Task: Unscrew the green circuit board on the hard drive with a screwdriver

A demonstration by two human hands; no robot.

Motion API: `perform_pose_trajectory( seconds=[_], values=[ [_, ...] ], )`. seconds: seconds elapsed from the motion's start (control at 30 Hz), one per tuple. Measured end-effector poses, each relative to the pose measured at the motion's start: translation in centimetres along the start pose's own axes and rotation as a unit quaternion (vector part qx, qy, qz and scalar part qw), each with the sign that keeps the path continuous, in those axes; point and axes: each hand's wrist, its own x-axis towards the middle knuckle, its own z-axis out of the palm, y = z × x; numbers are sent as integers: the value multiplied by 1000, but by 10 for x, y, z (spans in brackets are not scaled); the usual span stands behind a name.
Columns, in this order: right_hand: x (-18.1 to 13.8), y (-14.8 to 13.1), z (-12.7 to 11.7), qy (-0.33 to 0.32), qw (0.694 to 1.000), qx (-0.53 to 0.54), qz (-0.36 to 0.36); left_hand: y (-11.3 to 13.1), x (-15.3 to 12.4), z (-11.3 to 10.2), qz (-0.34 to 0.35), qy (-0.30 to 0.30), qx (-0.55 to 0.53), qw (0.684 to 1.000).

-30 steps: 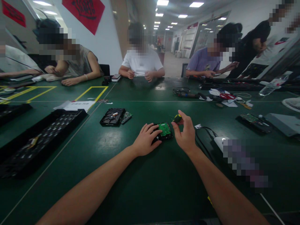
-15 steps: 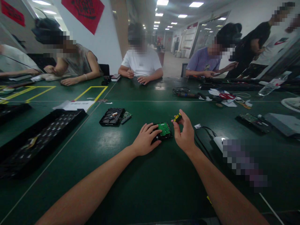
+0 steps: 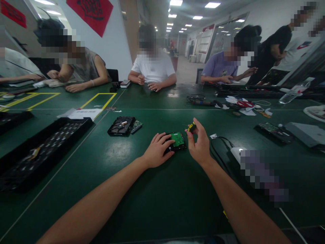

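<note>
A black hard drive with a green circuit board (image 3: 178, 138) lies flat on the table in front of me. My left hand (image 3: 158, 150) grips its left part, fingers over the board and thumb along the near edge, hiding that side. In my right hand (image 3: 198, 142) is a yellow-and-black screwdriver (image 3: 192, 127), pinched between thumb and fingers. Its thin shaft points down at the drive's right edge; whether the tip touches a screw is too small to tell. Further left lies another black hard drive (image 3: 121, 126), a loose circuit board (image 3: 136, 126) beside it.
A long black tray (image 3: 83, 122) stands at the left. To the right are a white power strip (image 3: 237, 155) with a cable, a drive with a board (image 3: 274, 132) and a grey box (image 3: 306, 134). Tools and a plastic bottle (image 3: 296, 92) lie further back. Several people sit across the table.
Almost nothing differs. My right hand and the screwdriver have shifted very slightly; my left hand stays on the hard drive.
</note>
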Motion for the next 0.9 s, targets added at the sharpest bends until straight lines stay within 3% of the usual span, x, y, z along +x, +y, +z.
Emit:
perform_pose_trajectory(
  seconds=[0.57,0.9],
  values=[
    [0,-1,2,21,1000,18,9,1,0,-1,-2,3,2,1000],
    [6,-2,-6,28,999,-11,-21,0,0,0,2,1,3,1000]
  ],
)
